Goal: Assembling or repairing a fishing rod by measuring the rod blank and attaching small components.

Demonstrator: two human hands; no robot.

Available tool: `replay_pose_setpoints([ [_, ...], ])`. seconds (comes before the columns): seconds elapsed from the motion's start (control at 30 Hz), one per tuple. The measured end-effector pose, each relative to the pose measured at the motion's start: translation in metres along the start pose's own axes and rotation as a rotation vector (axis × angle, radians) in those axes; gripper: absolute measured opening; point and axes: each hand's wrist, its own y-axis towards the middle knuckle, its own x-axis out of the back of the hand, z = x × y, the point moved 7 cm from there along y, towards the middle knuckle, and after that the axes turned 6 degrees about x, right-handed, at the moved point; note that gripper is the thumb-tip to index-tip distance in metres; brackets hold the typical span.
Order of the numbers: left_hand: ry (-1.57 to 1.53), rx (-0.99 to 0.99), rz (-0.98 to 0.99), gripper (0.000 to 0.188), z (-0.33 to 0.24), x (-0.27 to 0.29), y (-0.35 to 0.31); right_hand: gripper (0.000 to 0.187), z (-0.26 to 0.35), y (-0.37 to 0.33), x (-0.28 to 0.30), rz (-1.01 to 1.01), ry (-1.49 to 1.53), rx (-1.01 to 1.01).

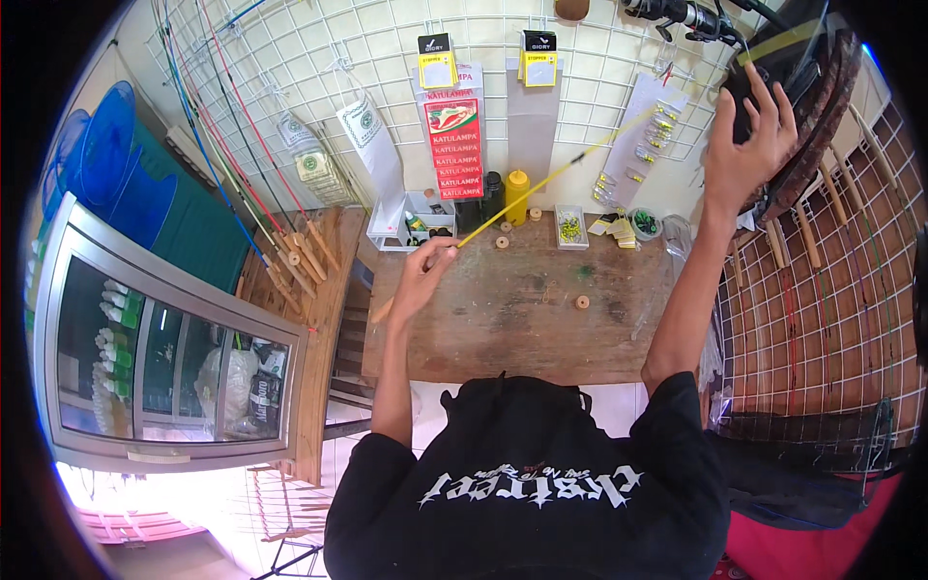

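Pinching a yellow rod (532, 190), the left hand (423, 275) hovers above the table (493, 333).

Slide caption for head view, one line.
Left hand holds a thin yellow rod over the wooden table; right hand is raised, spread open.

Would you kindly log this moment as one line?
left hand: holding yellow rod | right hand: raised, fingers spread, grip unclear | table: wooden pieces, yellow bottle, white tray

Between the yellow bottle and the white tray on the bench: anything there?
Yes: a small round wooden piece sits between the yellow bottle and the white tray, head view.
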Motion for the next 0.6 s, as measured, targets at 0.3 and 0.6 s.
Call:
replay_pose_setpoints([
  [0.3,-0.249,-0.024,-0.131,0.026,0.007,-0.033,0.028,0.051,0.027,-0.097,-0.059,0.098,0.331,-0.332],
  [0.6,-0.555,-0.019,-0.058,0.029,0.016,-0.071,0.057,0.036,0.068,-0.286,-0.106,0.770,0.842,-0.834],
])
